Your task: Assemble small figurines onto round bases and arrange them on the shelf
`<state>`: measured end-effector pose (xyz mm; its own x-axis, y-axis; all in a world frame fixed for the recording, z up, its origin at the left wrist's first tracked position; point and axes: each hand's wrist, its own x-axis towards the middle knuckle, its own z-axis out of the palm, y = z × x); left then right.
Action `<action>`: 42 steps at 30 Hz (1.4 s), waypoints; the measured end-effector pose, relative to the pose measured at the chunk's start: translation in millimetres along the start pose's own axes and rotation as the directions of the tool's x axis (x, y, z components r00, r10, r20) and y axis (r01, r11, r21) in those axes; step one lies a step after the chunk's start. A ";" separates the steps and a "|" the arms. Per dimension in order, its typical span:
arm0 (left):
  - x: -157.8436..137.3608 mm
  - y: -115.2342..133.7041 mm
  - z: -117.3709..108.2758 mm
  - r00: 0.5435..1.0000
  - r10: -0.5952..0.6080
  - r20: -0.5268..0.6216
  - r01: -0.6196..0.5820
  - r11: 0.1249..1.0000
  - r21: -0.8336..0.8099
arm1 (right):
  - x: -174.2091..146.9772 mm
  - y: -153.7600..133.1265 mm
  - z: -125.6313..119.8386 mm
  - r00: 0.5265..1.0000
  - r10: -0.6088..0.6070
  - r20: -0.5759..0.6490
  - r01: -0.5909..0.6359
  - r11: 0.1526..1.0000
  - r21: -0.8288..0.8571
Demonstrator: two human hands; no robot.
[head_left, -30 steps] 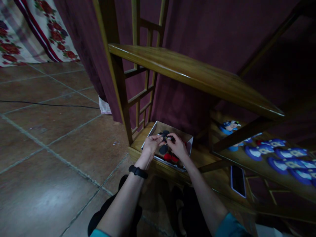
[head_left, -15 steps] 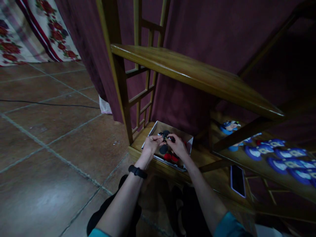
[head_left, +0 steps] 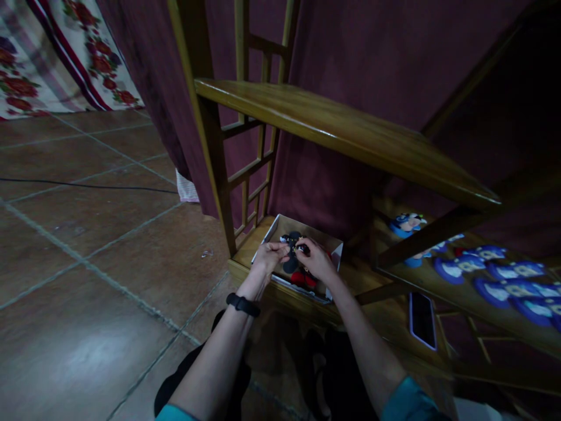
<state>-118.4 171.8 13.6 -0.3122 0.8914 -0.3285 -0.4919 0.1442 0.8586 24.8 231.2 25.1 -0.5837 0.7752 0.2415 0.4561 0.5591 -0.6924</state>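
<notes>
A shallow cardboard box [head_left: 307,224] with white sides sits on the bottom shelf. Inside it lie several small dark figurines with round bases, and some red pieces [head_left: 303,279]. Over the box, my left hand [head_left: 268,257] has its fingers pinched at the edge of a dark figurine [head_left: 290,263]. My right hand [head_left: 316,257] is closed on a small black figurine [head_left: 303,249] just beside it. The fingers hide much of both pieces, and their details are too small to make out.
Above the box runs a wooden shelf board [head_left: 333,123], held by a wooden post [head_left: 210,152]. On the right, a lower shelf carries several blue figurines [head_left: 464,266]. A phone [head_left: 422,320] lies beneath them. Purple curtain [head_left: 333,181] hangs behind; tiled floor [head_left: 109,251] spreads left.
My hands stay over the box with only slight finger movement. The dark round piece between them has shifted a little upward and left.
</notes>
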 end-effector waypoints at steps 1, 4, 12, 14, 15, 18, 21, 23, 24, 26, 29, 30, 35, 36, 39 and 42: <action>0.2 -1.2 0.5 1.000 0.014 0.003 -0.014 1.000 -0.004 | 0.1 1.1 0.5 1.000 0.026 0.000 -0.026 1.000 0.016; 0.3 -5.0 3.7 0.998 0.060 -0.002 -0.060 0.998 -0.024 | 0.7 4.3 2.4 0.994 0.109 0.011 -0.109 0.992 0.062; -1.7 -9.3 8.6 0.997 0.058 -0.047 -0.059 0.997 -0.040 | 0.2 2.8 0.6 1.000 0.019 -0.006 -0.020 0.998 -0.057; -2.0 -10.0 8.0 0.998 0.043 -0.046 -0.045 0.998 -0.039 | 0.4 2.9 -0.7 1.000 0.003 0.008 -0.002 0.997 -0.075; -1.9 -10.4 7.9 0.998 0.036 -0.049 -0.038 0.999 -0.035 | 0.6 3.2 -1.3 1.000 0.000 0.017 0.001 0.996 -0.085; -1.1 -12.0 8.3 0.999 0.021 -0.043 -0.022 0.999 -0.023 | 1.4 4.3 -3.1 0.999 0.008 0.044 -0.004 0.995 -0.102; -0.1 -12.7 9.4 1.000 0.012 -0.029 -0.013 1.000 -0.022 | 2.1 3.8 -5.1 0.998 0.027 0.048 -0.023 0.997 -0.069; 0.5 -12.6 9.7 1.000 -0.016 -0.023 0.015 0.999 -0.039 | 2.3 2.7 -6.1 0.998 0.048 0.046 -0.048 0.999 -0.010; 0.8 -12.5 9.5 0.999 -0.041 -0.015 0.040 0.997 -0.060 | 2.5 2.1 -6.4 0.997 0.064 0.044 -0.065 0.997 0.031; 2.0 -12.4 8.3 0.994 -0.113 0.007 0.113 0.985 -0.133 | 2.8 1.8 -6.5 0.994 0.103 0.040 -0.108 0.986 0.130; 5.4 -12.3 4.9 0.975 -0.221 0.012 0.216 0.940 -0.264 | 3.4 4.5 -4.6 0.986 0.159 0.054 -0.168 0.953 0.253; 6.7 -12.2 3.6 0.969 -0.247 0.010 0.239 0.924 -0.297 | 3.6 6.2 -3.4 0.983 0.173 0.067 -0.185 0.943 0.278; 10.8 -10.9 -0.4 0.959 -0.280 0.041 0.275 0.885 -0.375 | 5.4 15.8 7.3 0.969 0.234 0.080 -0.246 0.875 0.416; 10.8 -10.6 -0.7 0.958 -0.282 0.050 0.279 0.881 -0.381 | 6.0 17.1 10.2 0.966 0.247 0.075 -0.254 0.858 0.447; 9.2 -9.1 -1.2 0.957 -0.278 0.077 0.286 0.877 -0.387 | 8.1 18.4 18.6 0.958 0.279 0.068 -0.272 0.808 0.523; 6.4 -5.7 -1.7 0.965 -0.243 0.099 0.262 0.897 -0.357 | 10.0 16.4 23.5 0.958 0.282 0.055 -0.258 0.759 0.598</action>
<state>-119.0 175.9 6.0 -0.1015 0.8677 -0.4866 -0.8129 0.2096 0.5433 10.7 241.2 0.2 -0.4675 0.8840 -0.0013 0.0950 0.0487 -0.9943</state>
